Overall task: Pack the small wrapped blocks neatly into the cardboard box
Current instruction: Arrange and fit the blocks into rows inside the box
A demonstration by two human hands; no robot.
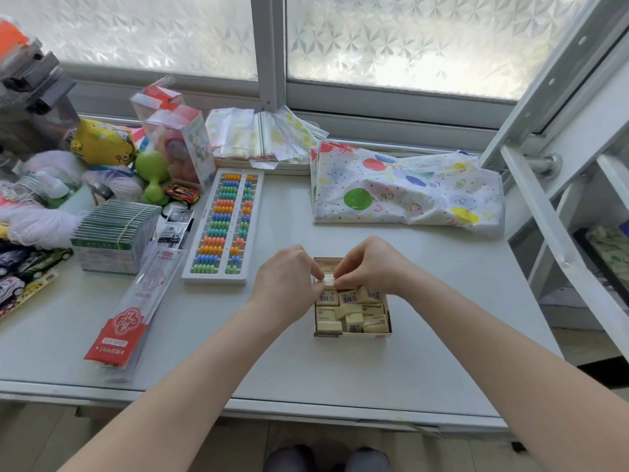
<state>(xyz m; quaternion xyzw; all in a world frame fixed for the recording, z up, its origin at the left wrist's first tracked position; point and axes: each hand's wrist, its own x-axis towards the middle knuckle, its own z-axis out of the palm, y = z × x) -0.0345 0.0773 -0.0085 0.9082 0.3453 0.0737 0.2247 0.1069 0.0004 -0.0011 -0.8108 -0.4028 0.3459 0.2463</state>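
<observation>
A: What writing can you read?

B: Not much. The red and clear packet (131, 301) on the bench (306, 376) has "15cm" printed near its bottom end. The rest is too small. Some wrapped blocks (350, 313) show black barcodes on white labels.

A: Where are the blocks?

B: In the small cardboard box (352, 333), near the middle of the bench. The box's long side runs away from the person, toward the window. The blocks lie in rows, a few tipped crooked.

A: What are the hands doing?

B: Both meet over the far half of the box. The left hand (289, 277) and the right hand (369, 264) each have a closed grip, fingertips pinching one pale block (328, 278) between them. That block lies longways from left to right.

A: What is beside the box?

B: A colourful abacus (224, 226) on the left. A balloon-print bag (405, 189) lies farther back.
</observation>
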